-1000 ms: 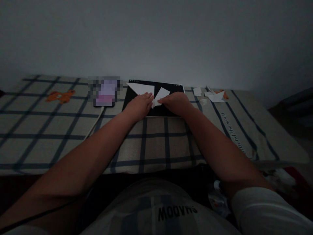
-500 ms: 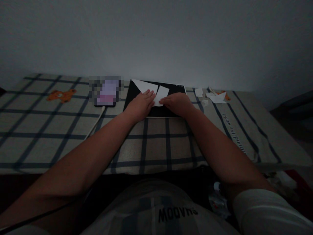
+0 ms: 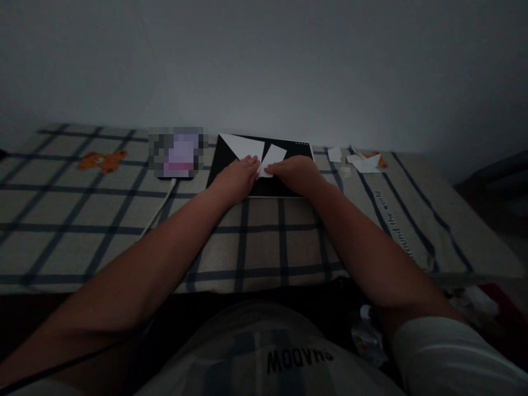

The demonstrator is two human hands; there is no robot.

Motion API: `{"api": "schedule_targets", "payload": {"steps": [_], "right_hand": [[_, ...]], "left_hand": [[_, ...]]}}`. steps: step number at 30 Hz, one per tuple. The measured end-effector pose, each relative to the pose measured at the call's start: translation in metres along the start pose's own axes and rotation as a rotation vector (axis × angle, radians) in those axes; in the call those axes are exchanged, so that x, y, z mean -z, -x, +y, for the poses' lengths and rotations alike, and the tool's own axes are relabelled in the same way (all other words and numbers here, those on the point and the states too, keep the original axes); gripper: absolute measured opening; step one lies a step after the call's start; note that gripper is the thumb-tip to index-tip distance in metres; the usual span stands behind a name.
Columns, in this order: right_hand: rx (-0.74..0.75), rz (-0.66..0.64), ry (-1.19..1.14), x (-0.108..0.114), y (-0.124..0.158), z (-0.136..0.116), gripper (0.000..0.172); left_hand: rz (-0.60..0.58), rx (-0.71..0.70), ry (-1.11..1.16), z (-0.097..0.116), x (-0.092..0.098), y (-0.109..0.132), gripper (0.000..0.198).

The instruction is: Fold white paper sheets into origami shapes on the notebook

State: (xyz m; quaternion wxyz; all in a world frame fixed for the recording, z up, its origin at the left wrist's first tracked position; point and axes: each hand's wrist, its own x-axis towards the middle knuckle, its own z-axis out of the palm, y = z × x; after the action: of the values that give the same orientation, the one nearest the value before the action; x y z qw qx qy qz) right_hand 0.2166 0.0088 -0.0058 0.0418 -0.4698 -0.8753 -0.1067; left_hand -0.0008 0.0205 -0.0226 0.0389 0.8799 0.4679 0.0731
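A folded sheet of white paper (image 3: 244, 145) lies on a black notebook-like board (image 3: 297, 188) with a pale edge. Part of it is a wide, pointed flap on the left, and a narrow piece slants up to the right, with a thin dark gap between them. My left hand (image 3: 238, 177) lies flat on the paper's lower left, fingers stretched out and close together. From the right, my right hand (image 3: 295, 171) has its fingers closed on the lower end of the narrow piece. The paper under both hands is hidden.
A blurred phone (image 3: 179, 157) with a white cable (image 3: 159, 206) lies left of the board. Further left is an orange bear-shaped figure (image 3: 102, 161). White paper scraps (image 3: 335, 154) and a folded paper shape (image 3: 366, 163) lie on the right. A checked cloth (image 3: 264, 236) covers the table, which meets a wall.
The narrow paper piece has tilted further to the right and the gap beside its top has widened. My right fingers have shifted slightly left and up; my left hand has barely moved.
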Motion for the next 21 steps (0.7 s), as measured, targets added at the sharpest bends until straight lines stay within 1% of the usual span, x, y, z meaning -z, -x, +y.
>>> {"api": "schedule_targets", "payload": {"steps": [7,10,13,18,21], "right_hand": [[-0.021,-0.066,0.122,0.014,0.000,-0.009,0.043],[-0.012,-0.078,0.143,0.017,0.001,-0.010,0.043],[-0.010,-0.065,0.116,0.015,0.002,-0.007,0.042],[0.050,0.024,0.006,0.011,0.003,-0.003,0.042],[0.060,0.001,-0.009,0.012,0.002,-0.003,0.041]], "left_hand": [[-0.038,0.027,-0.021,0.005,0.004,-0.001,0.054],[-0.049,0.044,-0.024,0.007,0.005,0.000,0.054],[-0.037,0.031,-0.024,0.007,0.004,0.000,0.054],[-0.014,0.042,-0.019,0.007,0.003,0.001,0.055],[-0.032,0.046,-0.018,0.009,0.005,0.002,0.057]]}}
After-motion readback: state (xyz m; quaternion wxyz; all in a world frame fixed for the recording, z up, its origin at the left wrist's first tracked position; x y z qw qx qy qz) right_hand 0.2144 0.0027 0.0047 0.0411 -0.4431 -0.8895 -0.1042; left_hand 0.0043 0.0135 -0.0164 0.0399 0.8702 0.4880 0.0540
